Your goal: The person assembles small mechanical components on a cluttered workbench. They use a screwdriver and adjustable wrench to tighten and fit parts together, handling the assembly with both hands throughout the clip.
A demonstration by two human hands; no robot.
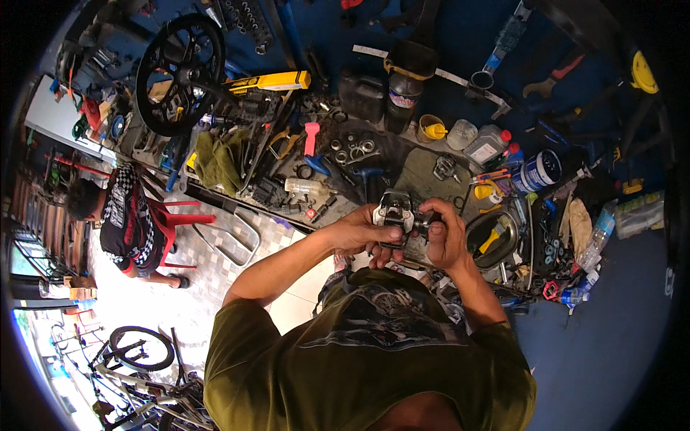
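Observation:
A silver-and-black bicycle pedal (394, 208) is held up in front of my chest, above the bench's near edge. My left hand (361, 231) is closed around its body, with the thumb across the near side. From the other side, my right hand (447, 241) pinches the dark spindle end, thumb and fingers bent. Its fingertips partly hide that end. Just beyond my right hand, a similar metal pedal (446, 169) rests on a grey-green cloth (425, 172).
The workbench carries loose bearings and rings (352, 147), a green rag (217, 161), and a black tray (512, 248) with a yellow brush (492, 237). Bottles and tubs (537, 171) stand at right. A person sits on a red chair (169, 230) at left, near bicycles (144, 373).

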